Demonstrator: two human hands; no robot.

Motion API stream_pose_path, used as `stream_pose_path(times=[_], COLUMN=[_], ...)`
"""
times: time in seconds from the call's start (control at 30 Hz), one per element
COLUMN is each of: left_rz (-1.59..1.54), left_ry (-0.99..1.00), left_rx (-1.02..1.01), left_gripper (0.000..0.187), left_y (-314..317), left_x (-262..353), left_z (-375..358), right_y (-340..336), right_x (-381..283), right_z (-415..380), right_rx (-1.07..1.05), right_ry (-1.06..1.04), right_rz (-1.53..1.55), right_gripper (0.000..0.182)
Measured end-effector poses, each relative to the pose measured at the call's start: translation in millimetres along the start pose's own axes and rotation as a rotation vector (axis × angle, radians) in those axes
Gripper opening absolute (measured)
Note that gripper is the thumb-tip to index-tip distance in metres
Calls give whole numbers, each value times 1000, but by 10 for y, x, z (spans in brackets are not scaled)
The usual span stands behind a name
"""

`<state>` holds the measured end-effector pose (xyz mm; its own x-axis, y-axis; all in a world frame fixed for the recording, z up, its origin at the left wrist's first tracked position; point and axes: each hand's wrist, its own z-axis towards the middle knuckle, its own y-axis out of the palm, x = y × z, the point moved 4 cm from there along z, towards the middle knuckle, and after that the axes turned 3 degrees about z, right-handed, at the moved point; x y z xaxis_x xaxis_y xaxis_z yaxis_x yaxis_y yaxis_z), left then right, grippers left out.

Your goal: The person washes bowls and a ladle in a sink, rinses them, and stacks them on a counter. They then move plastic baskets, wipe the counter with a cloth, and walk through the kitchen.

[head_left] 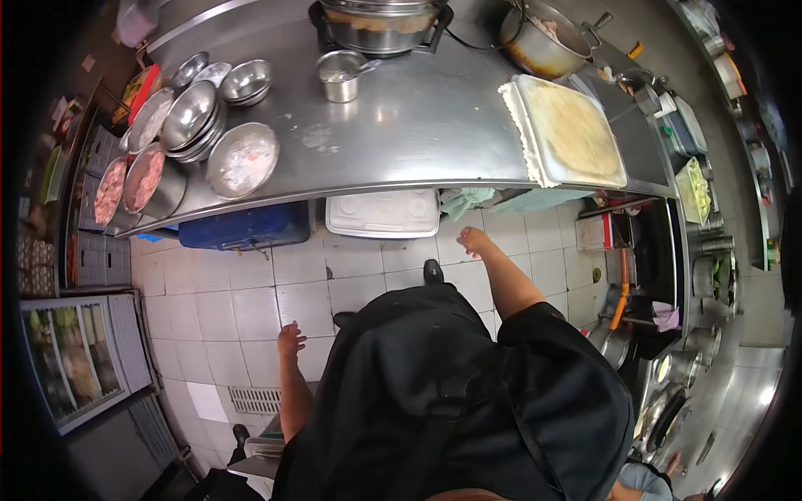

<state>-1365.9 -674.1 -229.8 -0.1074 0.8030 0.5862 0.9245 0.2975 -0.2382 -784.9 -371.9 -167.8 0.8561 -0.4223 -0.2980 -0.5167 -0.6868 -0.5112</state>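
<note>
My left hand (pixel 291 340) hangs over the tiled floor with its fingers loosely apart, holding nothing. My right hand (pixel 474 241) is just below the front edge of the steel counter (pixel 401 125), near a green cloth (pixel 465 199); its fingers curl inward, and whether anything is in them is too small to tell. On the counter stand a small steel pot (pixel 341 87) with a spoon, stacked steel bowls (pixel 190 117), a bowl with white powder (pixel 243 159) and a large cloth-covered tray (pixel 572 134). Neither hand touches these.
Bowls of pink meat (pixel 144 179) stand at the counter's left end. A blue bin (pixel 242 227) and a white-lidded box (pixel 383 214) sit under the counter. Large pots (pixel 547 42) are at the back. Part of another person (pixel 643 483) shows at the lower right.
</note>
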Motion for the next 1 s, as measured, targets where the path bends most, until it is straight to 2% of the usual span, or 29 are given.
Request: stream_pose_path(times=[0.07,0.2,0.27,0.3,0.37,0.4,0.43,0.5,0.53,0.57,0.63,0.7,0.77,0.83,0.9,0.93,0.97,1.0], left_rz=[71,147,169,185,201,427,652,797,656,514,391,364,325,131,-209,-215,-129,-40], left_ry=[-87,-212,-238,-241,-250,80,410,610,418,233,300,457,501,464,4,19,-53,-127], left_rx=[-46,-69,-104,-157,-137,-204,-268,-216,-158,-104,-169,-196,-316,-413,-899,-899,-903,-904], left_gripper=[37,33,31,28,26,26,27,29,30,31,35,43,51,58,71,71,76,81], left_y=[389,1225,1615,1814,2068,2145,2225,2573,2756,2955,3296,3684,4098,4547,4900,4936,4961,4992], left_x=[-43,-169,-124,-44,-44,-110,-133,591,1109,1513,1809,1901,2360,2342,2537,2685,2739,2742], left_z=[-101,-447,-630,-672,-521,-304,-300,-630,-888,-1045,-967,-739,-917,-706,-1132,-1307,-1489,-1584], right_y=[-329,-720,-730,-742,-671,-591,-383,-92,-254,-397,-449,-203,-186,-269,-209,-186,-173,-181], right_x=[226,474,513,512,495,550,738,959,879,748,560,550,376,-5,-117,-72,-17,37], right_z=[153,673,973,1110,1344,1523,1855,2327,1981,1622,979,706,178,-437,-671,-699,-707,-691], right_rx=[211,194,194,173,160,284,257,626,342,340,7,-262,-537,-886,-1114,-1150,-1184,-1185], right_ry=[38,11,60,48,-12,-32,-48,-542,-301,-303,-266,-337,-276,-258,-336,-311,-286,-291], right_rz=[230,314,401,393,397,284,269,-676,-151,-152,285,881,1224,1463,1487,1467,1451,1271], right_gripper=[48,58,65,65,67,64,64,59,44,44,31,24,27,33,42,43,44,46])
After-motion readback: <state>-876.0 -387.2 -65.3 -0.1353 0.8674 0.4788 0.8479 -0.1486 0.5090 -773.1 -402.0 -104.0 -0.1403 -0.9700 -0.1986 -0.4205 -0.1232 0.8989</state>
